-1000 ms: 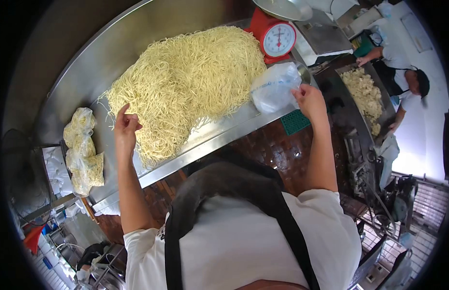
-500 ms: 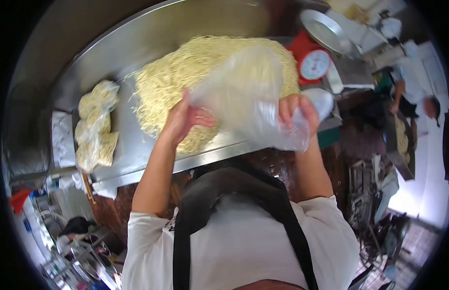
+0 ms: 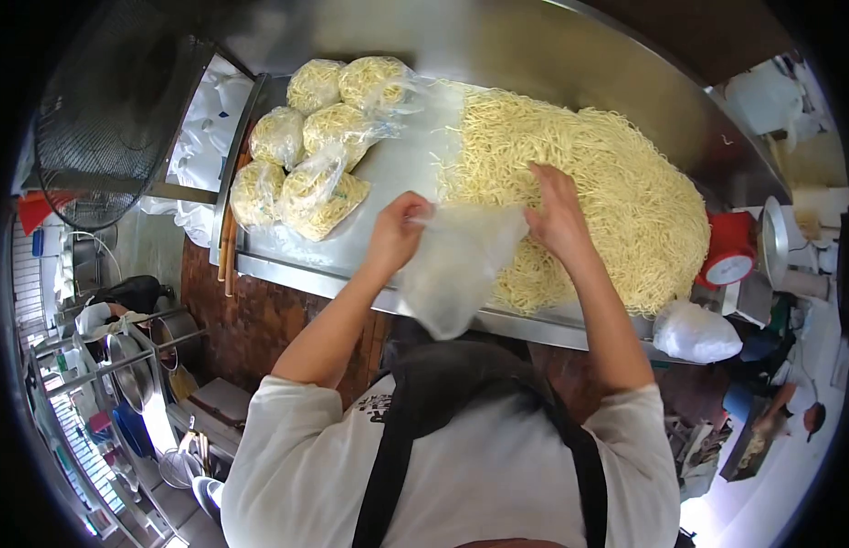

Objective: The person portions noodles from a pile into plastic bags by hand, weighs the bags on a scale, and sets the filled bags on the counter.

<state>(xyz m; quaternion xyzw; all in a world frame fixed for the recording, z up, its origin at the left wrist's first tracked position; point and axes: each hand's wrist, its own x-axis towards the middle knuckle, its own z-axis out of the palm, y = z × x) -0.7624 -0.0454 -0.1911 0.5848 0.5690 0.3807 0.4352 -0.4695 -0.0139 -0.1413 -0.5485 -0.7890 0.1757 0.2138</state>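
Observation:
A clear plastic bag (image 3: pixel 450 279) hangs from my left hand (image 3: pixel 397 236), whose fingers are pinched on its rim. The bag looks empty and hangs over the front edge of the metal counter (image 3: pixel 397 173). My right hand (image 3: pixel 559 215) is over the large heap of pale yellow noodles (image 3: pixel 625 201), fingers stretched out. Its thumb is close to the bag's right corner; whether they touch I cannot tell. Several bags filled with noodles (image 3: pixel 337 128) lie in a cluster on the counter's left part.
A red dial scale (image 3: pixel 727 247) stands right of the heap. Before it sits a bundle of plastic bags (image 3: pixel 696 331). Wooden sticks (image 3: pixel 229 239) lie along the counter's left end, and a wire mesh basket (image 3: pixel 100 155) hangs farther left. At far right a person (image 3: pixel 779 406) handles a tray.
The view has swung left, showing more of the filled bags. The plastic bag has passed from my right hand to my left. My right hand has moved over the noodles.

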